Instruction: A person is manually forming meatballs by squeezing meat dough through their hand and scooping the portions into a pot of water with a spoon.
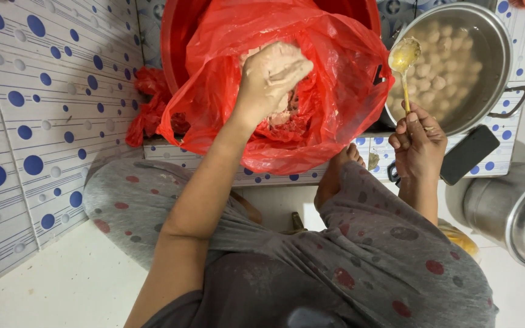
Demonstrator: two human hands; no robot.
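Note:
My left hand [271, 76] is closed around a lump of pale pink paste inside a red plastic bag [335, 103] that lines a red basin [174, 42]. The hand is smeared with the paste. My right hand [419, 143] holds a metal spoon [404, 58] upright by its handle, its bowl coated with paste, over the rim of a large steel pot [493, 73]. The pot holds cloudy water with several pale round balls [442, 67] floating in it.
A dark phone [470, 153] lies on the tiled ledge by the pot. Another steel pot [518, 212] stands at the right. My knees in grey spotted trousers [390, 243] fill the foreground. A tiled wall [31, 121] with blue dots runs along the left.

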